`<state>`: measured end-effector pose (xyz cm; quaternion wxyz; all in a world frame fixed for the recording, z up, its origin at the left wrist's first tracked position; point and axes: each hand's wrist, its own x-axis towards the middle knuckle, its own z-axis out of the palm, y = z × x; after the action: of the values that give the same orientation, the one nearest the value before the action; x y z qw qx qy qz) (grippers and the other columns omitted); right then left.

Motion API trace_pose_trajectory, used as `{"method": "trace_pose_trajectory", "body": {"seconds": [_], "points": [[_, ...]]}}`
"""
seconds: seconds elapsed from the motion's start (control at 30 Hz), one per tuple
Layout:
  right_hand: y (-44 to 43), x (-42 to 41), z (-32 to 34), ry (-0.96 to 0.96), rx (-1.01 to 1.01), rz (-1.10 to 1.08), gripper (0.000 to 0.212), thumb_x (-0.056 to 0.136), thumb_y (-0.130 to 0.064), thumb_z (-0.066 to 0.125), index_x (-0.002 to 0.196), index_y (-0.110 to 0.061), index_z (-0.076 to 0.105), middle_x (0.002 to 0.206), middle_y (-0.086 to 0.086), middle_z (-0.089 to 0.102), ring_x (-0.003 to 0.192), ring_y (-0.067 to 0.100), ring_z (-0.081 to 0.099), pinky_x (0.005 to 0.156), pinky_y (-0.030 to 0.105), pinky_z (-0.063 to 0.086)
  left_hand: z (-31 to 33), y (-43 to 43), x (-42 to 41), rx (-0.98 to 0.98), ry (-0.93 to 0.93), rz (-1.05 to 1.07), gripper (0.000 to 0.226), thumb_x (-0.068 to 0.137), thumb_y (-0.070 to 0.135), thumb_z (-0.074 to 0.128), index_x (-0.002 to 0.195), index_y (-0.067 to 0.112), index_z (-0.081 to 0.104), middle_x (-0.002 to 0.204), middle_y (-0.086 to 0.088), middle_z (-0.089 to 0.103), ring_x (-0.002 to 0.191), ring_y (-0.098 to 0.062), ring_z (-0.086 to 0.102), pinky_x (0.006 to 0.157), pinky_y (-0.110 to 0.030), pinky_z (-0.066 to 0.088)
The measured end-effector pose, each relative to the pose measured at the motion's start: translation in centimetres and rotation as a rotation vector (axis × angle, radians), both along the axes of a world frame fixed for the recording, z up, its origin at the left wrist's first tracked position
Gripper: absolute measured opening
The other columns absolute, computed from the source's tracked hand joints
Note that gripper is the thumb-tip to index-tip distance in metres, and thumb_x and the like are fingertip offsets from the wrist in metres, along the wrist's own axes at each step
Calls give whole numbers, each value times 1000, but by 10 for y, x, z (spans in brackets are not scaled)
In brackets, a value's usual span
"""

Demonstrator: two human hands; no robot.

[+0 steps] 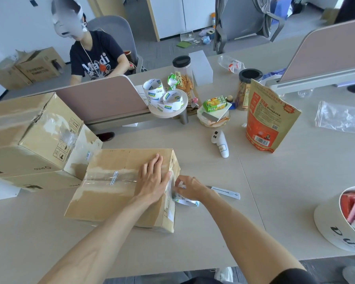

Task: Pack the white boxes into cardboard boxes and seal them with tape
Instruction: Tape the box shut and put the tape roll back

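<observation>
Left hand lies flat, fingers straight and together, pressing down on the right end of the closed cardboard box, so that one isn't gripping anything, just palm on top. Right next to it, off the box's right edge, the right hand has its fingers curled around a nearly used-up tape roll, held low against the box's side wall with the clear film bunched between the two hands. A clear tape strip runs along the top seam from under the left palm away to the left. Just past the right hand's knuckles a white cutter lies on the table, not touching it. Further out beyond the fingers there's a white controller and an orange snack bag standing up. Way off on the left hand's side, two bigger cardboard boxes sit stacked, with the taped box right up against them.
</observation>
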<state>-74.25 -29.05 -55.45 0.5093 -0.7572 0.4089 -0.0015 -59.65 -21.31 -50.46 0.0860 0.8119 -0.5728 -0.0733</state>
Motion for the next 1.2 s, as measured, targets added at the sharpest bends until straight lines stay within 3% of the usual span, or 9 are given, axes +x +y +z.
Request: {"method": "trace_pose_trajectory", "body": {"seconds": [0.13, 0.23, 0.4, 0.57, 0.73, 0.8, 0.87, 1.0, 1.2], "points": [[2, -1, -4, -7, -7, -16, 15, 93, -30, 59, 104, -21, 63, 94, 2, 58, 87, 23, 57, 75, 27, 41, 5, -1, 0, 43, 44, -11, 96, 75, 68, 16, 154, 13, 15, 162, -3, 7, 147, -20, 3, 121, -36, 4], [1, -2, -2, -10, -35, 18, 19, 94, -25, 56, 109, -15, 62, 91, 4, 58, 82, 23, 53, 74, 28, 42, 12, -3, -3, 163, 84, 1, 106, 68, 62, 39, 155, 15, 1, 162, -2, -13, 148, -19, -16, 121, -38, -5], [0, -3, -1, -11, -73, 50, 23, 95, -24, 54, 114, -12, 62, 105, 10, 63, 95, 25, 52, 80, 30, 41, 15, -8, -3, 205, 94, 43, 110, 72, 41, 70, 154, 17, 0, 161, 1, -15, 147, -18, -20, 121, -38, -5], [0, -3, 1, -7, -95, 69, 22, 95, -24, 53, 112, -13, 62, 95, 6, 63, 92, 25, 52, 77, 25, 35, 18, -12, -10, 286, 46, 70, 109, 74, 36, 68, 153, 16, -4, 160, 0, -19, 146, -20, -22, 121, -42, -4], [0, -6, -1, -6, -98, 86, 23, 96, -26, 53, 113, -13, 62, 114, 12, 65, 109, 30, 55, 80, 27, 35, 26, -13, -17, 385, 8, 88, 115, 70, 34, 70, 152, 15, -8, 158, 1, -23, 146, -22, -24, 118, -54, -6], [-2, -6, -1, -10, -83, 105, 22, 95, -29, 54, 111, -16, 62, 111, 10, 64, 110, 29, 55, 83, 29, 39, 28, -15, -21, 385, 11, 103, 115, 70, 30, 72, 152, 12, -8, 159, -3, -22, 146, -26, -24, 119, -47, -2], [-3, -10, -3, -12, -44, 96, 19, 93, -32, 57, 108, -22, 62, 105, 2, 59, 106, 23, 54, 85, 28, 40, 26, -17, -24, 360, 14, 121, 115, 70, 29, 72, 152, 10, -6, 159, -6, -20, 146, -28, -23, 121, -44, 2], [0, -16, -11, -121, 90, -4, 13, 88, -33, 67, 99, -28, 62, 104, -1, 57, 99, 15, 55, 82, 25, 40, 18, -18, -22, 344, 27, 139, 113, 68, 27, 71, 150, 10, -5, 158, -4, -20, 145, -27, -24, 118, -54, 7], [-8, -2, -11, -28, -44, 129, 20, 90, -28, 59, 109, -23, 63, 101, 1, 56, 92, 20, 51, 78, 28, 41, 14, -21, -18, 384, 33, 106, 112, 70, 19, 69, 150, 7, -8, 157, -5, -25, 144, -27, -28, 119, -51, 3]]}}
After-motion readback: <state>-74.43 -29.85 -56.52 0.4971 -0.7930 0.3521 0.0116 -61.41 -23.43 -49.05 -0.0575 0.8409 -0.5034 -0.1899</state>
